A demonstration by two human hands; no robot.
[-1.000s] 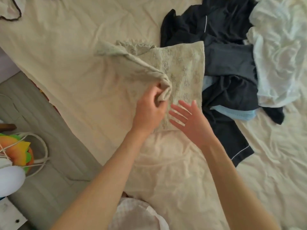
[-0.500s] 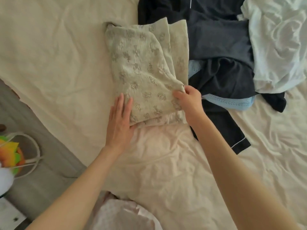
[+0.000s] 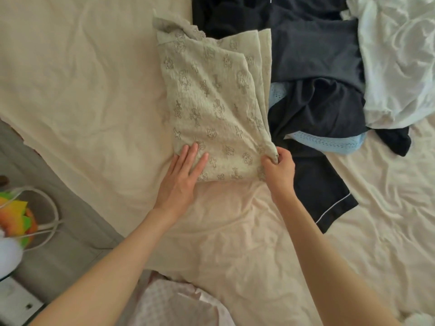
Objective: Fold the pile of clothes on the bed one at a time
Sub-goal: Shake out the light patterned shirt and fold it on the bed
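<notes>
A beige patterned garment lies folded in layers on the cream bed sheet. My left hand presses flat on its near left corner, fingers straight. My right hand pinches the near right corner of the garment, fingers curled round the cloth. To the right lies the pile: dark navy clothes, a light blue piece and a white garment.
A dark trouser leg with white piping reaches toward me beside my right forearm. The bed edge runs diagonally at left, with grey floor, a white cable loop and a colourful object below it.
My left hand let go of the garment's fold and now presses flat on it. My right hand went from open to pinching the right corner. The garment lies folded over.
</notes>
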